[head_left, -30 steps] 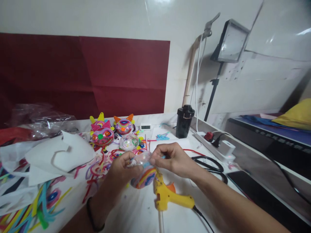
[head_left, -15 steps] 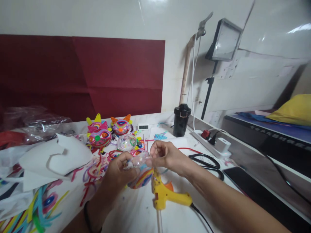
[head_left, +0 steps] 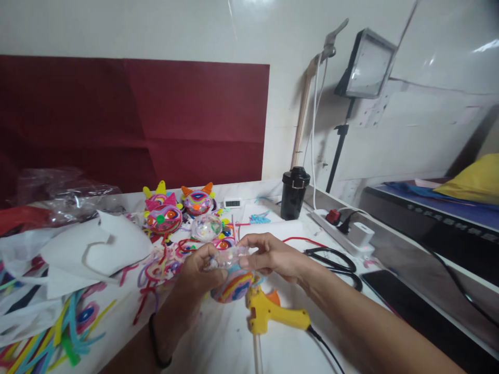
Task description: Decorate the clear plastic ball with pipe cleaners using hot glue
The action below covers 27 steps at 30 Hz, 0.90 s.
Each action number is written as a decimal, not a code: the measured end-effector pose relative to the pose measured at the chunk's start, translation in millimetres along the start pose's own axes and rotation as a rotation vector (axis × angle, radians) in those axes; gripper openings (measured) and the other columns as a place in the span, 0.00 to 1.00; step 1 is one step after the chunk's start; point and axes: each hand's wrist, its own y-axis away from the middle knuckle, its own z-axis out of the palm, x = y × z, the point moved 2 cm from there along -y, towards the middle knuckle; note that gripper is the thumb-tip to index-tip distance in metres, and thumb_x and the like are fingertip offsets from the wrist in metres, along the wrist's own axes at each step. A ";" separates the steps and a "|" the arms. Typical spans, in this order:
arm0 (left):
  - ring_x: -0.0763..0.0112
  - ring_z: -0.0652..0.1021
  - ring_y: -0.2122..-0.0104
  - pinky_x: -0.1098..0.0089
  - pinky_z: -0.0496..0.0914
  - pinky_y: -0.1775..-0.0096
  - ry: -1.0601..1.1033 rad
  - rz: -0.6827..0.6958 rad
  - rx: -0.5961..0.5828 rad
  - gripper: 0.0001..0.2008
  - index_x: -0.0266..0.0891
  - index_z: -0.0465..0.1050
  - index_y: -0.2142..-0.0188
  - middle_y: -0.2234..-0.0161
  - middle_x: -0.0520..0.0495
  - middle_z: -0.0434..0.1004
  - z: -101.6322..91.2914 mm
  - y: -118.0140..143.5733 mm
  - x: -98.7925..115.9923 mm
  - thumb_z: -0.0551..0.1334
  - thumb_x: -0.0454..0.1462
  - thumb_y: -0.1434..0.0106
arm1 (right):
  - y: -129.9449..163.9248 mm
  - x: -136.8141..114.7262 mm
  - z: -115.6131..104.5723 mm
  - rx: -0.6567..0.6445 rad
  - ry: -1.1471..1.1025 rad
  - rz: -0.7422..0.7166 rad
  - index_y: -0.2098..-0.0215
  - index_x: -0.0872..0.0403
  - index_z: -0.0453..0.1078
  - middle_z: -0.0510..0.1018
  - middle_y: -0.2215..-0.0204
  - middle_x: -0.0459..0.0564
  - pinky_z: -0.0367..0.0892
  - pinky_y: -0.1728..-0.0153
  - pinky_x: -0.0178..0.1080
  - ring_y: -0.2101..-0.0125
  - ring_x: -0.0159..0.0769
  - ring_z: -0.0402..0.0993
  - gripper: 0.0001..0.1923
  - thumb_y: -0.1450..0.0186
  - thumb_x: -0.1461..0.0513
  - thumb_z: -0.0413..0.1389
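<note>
Rainbow-striped ball (head_left: 233, 284), yellow glue gun (head_left: 273, 312)

The round clear plastic ornament wrapped in coloured pipe cleaners (head_left: 233, 278) is largely covered by the left hand (head_left: 200, 270) and right hand (head_left: 273, 255); the contact of the fingers with it is indistinct. The yellow plastic glue gun (head_left: 268, 311) has its nozzle hidden behind the ornament. The small white digital display (head_left: 233, 203) is unreadable. The bright yellow cushion (head_left: 477, 179) is cut off at the right edge.

I see even, moderately dim indoor light. Glare streaks on glossy wall (head_left: 436, 57) top right. Lamp stand (head_left: 343, 143) throws soft shadow on wall. Wide-angle bend at edges; hands slightly soft, bg acceptable.
</note>
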 end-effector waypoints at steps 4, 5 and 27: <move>0.67 0.75 0.71 0.69 0.68 0.68 -0.026 -0.030 -0.062 0.11 0.39 0.72 0.67 0.73 0.52 0.75 0.2 -1.2 -1.9 0.68 0.34 0.51 | 3.0 -9.1 -3.5 0.000 0.027 0.010 0.69 0.56 0.71 0.69 0.82 0.38 0.44 0.85 0.30 0.85 0.22 0.54 0.23 0.58 0.53 0.72; 0.66 0.75 0.70 0.69 0.68 0.67 -0.031 -0.035 -0.077 0.11 0.39 0.72 0.66 0.72 0.51 0.75 0.1 -1.5 -1.8 0.68 0.35 0.50 | 3.7 -11.6 -4.2 -0.004 0.034 0.013 0.70 0.56 0.71 0.69 0.83 0.37 0.43 0.85 0.30 0.85 0.22 0.54 0.24 0.58 0.53 0.72; 0.72 0.69 0.74 0.72 0.59 0.72 -0.363 -0.028 -0.178 0.12 0.36 0.73 0.68 0.75 0.53 0.71 -8.8 -4.3 12.4 0.69 0.41 0.47 | -7.2 -37.0 7.7 -0.030 0.309 0.004 0.68 0.55 0.69 0.69 0.73 0.40 0.57 0.77 0.31 0.78 0.27 0.65 0.23 0.59 0.64 0.72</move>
